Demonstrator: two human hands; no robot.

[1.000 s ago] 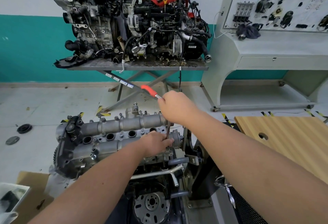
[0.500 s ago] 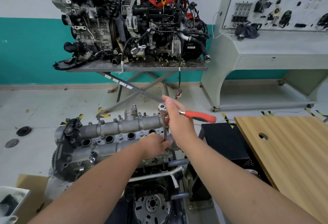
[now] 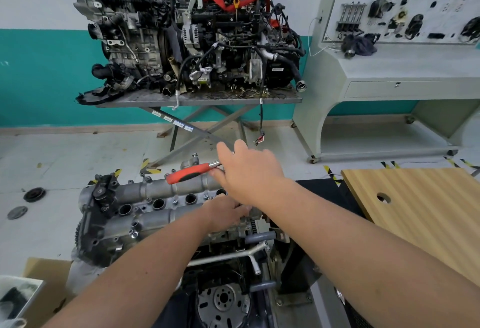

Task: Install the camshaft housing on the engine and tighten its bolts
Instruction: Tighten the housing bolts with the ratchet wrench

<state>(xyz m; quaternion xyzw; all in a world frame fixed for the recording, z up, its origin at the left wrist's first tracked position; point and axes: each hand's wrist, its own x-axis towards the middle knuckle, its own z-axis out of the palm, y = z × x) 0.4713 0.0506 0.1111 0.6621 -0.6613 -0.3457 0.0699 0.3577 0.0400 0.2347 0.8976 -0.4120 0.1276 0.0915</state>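
Fingers of right hand [image 3: 249, 172] loosely hold ratchet [image 3: 191, 172]; left hand [image 3: 226, 213] grips camshaft housing [image 3: 155, 208].

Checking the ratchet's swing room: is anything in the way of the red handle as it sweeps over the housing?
Nothing visible blocks it. The red handle sits above the housing, held by the right hand. The left hand rests lower, at the housing's right end, below the sweep.
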